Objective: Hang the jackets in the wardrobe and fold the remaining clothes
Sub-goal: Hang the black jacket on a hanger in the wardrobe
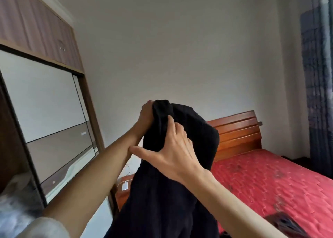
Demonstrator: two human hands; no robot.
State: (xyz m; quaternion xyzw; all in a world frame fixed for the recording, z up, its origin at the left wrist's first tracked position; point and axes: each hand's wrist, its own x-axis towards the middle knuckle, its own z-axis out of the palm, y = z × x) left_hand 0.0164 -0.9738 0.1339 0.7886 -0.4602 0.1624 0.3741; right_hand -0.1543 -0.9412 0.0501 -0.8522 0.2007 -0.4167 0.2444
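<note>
A black garment (191,147) hangs in the air in front of me, its lower part dropping out of view at the bottom. My left hand (146,115) grips its top edge from the left side. My right hand (173,147) lies against the front of the cloth, its fingers curled into the fabric just below the top and its thumb stretched out to the left. The wardrobe (45,111) stands to my left with white and grey sliding doors. No hanger is visible.
A bed with a red patterned cover (270,183) and a wooden headboard (239,131) lies to the right. A bedside table with a white charger (124,186) sits between wardrobe and bed. Dark cloth (288,223) lies on the bed's near edge. A curtain (317,75) hangs far right.
</note>
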